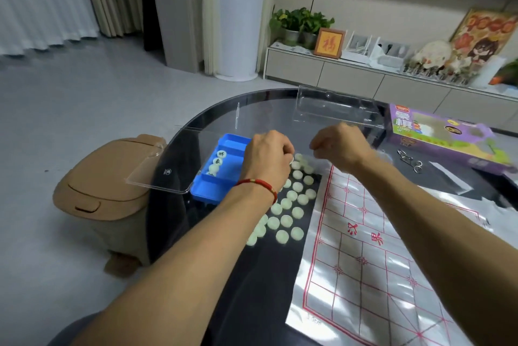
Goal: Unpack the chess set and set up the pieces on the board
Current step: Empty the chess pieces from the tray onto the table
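Several pale green round chess pieces lie face down on the dark glass table, left of the shiny paper board with red grid lines. A blue tray at the table's left edge holds a few pieces, two showing black characters. My left hand, with a red bracelet on the wrist, hovers over the far end of the pieces with curled fingers pinching one piece. My right hand is beside it, fingers curled; what it holds is hidden.
A clear plastic lid overhangs the table's left edge beside the tray. Another clear cover lies at the far side. A purple game box and metal rings sit at the right. A brown bin stands on the floor left.
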The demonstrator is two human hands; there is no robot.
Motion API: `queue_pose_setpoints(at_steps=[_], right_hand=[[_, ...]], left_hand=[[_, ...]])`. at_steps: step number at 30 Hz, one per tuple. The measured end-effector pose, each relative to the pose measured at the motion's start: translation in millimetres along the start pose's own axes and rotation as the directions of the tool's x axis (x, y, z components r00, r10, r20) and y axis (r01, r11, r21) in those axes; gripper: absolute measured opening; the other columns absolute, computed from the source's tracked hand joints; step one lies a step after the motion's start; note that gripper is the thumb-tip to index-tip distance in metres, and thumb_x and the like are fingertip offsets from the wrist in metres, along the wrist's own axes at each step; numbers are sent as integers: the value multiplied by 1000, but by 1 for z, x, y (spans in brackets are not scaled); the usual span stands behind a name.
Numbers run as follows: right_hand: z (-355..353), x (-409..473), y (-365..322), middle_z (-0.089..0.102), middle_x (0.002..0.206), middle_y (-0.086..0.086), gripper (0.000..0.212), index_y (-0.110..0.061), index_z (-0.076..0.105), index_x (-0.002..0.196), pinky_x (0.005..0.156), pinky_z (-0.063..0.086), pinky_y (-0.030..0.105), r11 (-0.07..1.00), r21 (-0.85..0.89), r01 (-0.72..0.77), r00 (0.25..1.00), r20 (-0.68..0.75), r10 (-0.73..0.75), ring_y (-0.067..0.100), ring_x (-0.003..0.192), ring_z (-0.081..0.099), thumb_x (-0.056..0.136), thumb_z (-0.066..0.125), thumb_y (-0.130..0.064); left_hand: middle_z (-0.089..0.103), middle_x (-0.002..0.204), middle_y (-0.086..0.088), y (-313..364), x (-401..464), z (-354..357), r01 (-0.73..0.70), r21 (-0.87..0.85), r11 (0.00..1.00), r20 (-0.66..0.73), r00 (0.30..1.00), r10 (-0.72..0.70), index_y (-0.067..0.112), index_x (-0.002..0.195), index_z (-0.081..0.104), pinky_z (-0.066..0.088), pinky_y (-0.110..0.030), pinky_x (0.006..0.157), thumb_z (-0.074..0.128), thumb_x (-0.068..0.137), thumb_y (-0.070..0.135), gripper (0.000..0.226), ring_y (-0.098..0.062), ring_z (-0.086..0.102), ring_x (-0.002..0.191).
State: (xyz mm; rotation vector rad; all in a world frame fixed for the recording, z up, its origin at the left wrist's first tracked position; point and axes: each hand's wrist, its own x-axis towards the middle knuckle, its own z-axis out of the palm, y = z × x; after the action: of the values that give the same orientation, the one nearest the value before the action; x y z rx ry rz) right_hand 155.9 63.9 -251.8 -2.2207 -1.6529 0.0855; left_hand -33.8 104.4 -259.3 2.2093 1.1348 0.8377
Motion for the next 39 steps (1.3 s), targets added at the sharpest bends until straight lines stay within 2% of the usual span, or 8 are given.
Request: queue_pose_setpoints(at_steps=[4, 9, 16, 19, 23, 29, 33, 39], right_hand=[[12, 8, 2, 77, 91, -5, 16, -23, 81, 87, 81, 55, 31, 994, -74, 84, 995, 65, -79, 19, 86, 69, 77, 79, -11], [25, 4, 10, 77, 92, 3, 10, -17, 77, 92, 80, 57, 41, 980, -109, 169, 985, -9, -171, 27, 85, 69, 85, 72, -13], [13, -29, 18, 74, 94, -2, 19, -22, 72, 99, 66, 59, 43, 964, -51, 262, 954, -135, -267, 21, 83, 68, 95, 54, -24], [3, -47, 18, 71, 96, -3, 21, -23, 72, 100, 68, 57, 43, 956, -34, 290, 943, -160, -292, 18, 85, 65, 98, 52, -30], [1, -62, 14, 72, 94, -4, 20, -21, 72, 99, 68, 57, 42, 962, 2, 272, 952, -149, -269, 16, 82, 65, 99, 54, -30], [8, -55, -28, 75, 88, -3, 19, -20, 73, 97, 69, 59, 41, 977, 106, 184, 966, -204, -160, 20, 77, 68, 98, 57, -30], [35, -28, -91, 75, 99, 2, 23, -23, 75, 106, 80, 56, 43, 939, 159, 304, 953, -31, -303, 27, 91, 68, 96, 55, -19], [82, 6, -142, 69, 119, 8, 42, -21, 69, 122, 88, 52, 45, 910, -9, 414, 896, 177, -406, 32, 111, 62, 89, 50, -2]], left_hand=[[74, 88, -4, 3, 21, 9, -31, 79, 996, -38, 999, 34, 15, 83, 79, 54, -30, 80, 70, 87, 8, 12, -21, 67, 86], [74, 90, -8, -5, 59, 24, -20, 189, 982, -1, 1000, 21, 16, 87, 76, 56, -34, 81, 72, 84, 6, 11, -26, 68, 89], [72, 76, 0, 7, 97, 40, -43, 343, 938, 257, 965, -50, 22, 61, 68, 57, -32, 78, 79, 76, 7, 24, -21, 70, 82], [74, 82, -1, 5, 102, 42, -41, 396, 918, 312, 946, -92, 21, 67, 72, 59, -37, 84, 80, 73, 10, 15, -23, 71, 82], [77, 90, 3, 5, 99, 20, -73, 310, 948, 270, 963, -15, 23, 78, 80, 55, -33, 93, 76, 78, 8, 15, -17, 71, 92], [71, 99, 5, -49, 33, -60, 101, 219, 971, -90, 993, -83, 22, 107, 75, 47, -22, 88, 64, 92, 10, 23, -11, 63, 93], [74, 97, 3, -89, -6, -89, 208, 259, 943, -87, 978, -192, 24, 104, 75, 50, -28, 93, 64, 85, 7, 27, -18, 67, 96], [73, 104, 3, -102, -36, -84, 58, 287, 956, -24, 998, -53, 27, 116, 72, 41, -27, 88, 62, 90, 17, 30, -24, 61, 100]])
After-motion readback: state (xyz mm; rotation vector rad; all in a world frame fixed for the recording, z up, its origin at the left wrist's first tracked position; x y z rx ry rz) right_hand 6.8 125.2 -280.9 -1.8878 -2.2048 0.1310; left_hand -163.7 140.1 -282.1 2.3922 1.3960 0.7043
